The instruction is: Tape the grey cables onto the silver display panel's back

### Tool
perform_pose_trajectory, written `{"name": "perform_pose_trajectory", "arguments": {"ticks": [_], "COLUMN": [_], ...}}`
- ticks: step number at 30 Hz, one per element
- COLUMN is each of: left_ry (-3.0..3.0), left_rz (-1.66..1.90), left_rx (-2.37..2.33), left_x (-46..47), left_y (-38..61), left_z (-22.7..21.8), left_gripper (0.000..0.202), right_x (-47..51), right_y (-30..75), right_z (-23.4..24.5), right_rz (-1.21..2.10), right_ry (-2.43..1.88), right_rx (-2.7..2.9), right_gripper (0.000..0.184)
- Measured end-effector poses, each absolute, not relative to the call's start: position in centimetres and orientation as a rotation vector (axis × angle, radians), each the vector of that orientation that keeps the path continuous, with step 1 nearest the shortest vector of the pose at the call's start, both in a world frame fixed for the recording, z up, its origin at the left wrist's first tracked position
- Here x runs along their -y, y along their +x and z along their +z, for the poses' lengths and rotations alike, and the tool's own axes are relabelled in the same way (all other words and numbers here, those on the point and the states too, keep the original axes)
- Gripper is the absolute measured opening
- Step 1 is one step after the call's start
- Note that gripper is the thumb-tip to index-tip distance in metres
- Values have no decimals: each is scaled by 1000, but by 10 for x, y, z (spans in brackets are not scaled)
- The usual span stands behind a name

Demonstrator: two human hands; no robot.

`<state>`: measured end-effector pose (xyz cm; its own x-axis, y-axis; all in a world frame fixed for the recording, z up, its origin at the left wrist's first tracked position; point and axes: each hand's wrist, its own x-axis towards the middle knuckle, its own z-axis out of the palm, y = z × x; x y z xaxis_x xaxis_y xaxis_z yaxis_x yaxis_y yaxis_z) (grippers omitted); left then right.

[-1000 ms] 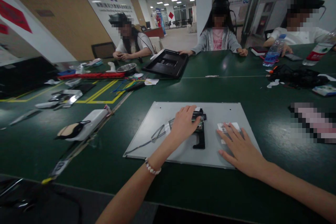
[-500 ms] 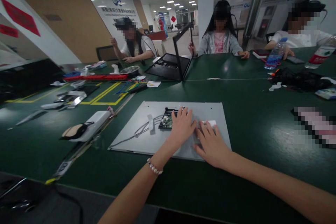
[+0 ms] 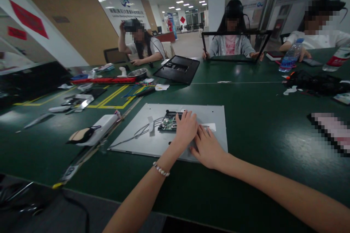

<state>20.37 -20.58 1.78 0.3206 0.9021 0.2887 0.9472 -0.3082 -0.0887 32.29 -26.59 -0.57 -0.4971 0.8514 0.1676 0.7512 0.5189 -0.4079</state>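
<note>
A flat grey metal panel (image 3: 216,113), which looks like the back of a display, lies on the green table before me. On it sits a green circuit board (image 3: 167,123) in a black bracket. Grey cables (image 3: 139,131) run from the board to the panel's left corner, held by a strip of tape (image 3: 151,124). My left hand (image 3: 186,128) rests over the board's right part, fingers spread, hiding some of it. Beside it, my right hand (image 3: 209,147) lies on the panel with fingers stretched out, near a white label (image 3: 211,127). Neither hand grips anything visible.
Across the table a person holds up a black rectangular frame (image 3: 236,33). A black laptop-like cover (image 3: 177,70) lies left of it. A white device (image 3: 105,123) is at my left, a blurred pink phone-like object (image 3: 330,129) and bottles (image 3: 291,58) at right.
The panel and both my hands have shifted slightly left. Across the table, the person has swung the black frame away from the cover and holds it with both hands. Another person's hand rose to their headset.
</note>
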Motion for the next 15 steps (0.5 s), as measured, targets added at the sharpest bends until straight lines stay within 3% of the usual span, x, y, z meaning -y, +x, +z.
{"name": "perform_pose_trajectory", "arguments": {"ticks": [15], "left_ry": [-2309], "left_rz": [-233], "left_rx": [1722], "left_x": [202], "left_y": [202], "left_z": [15], "left_gripper": [25], "right_x": [262], "right_y": [320], "right_z": [-8], "right_rz": [418], "right_ry": [-1317], "right_rx": [2387], "right_gripper": [68]}}
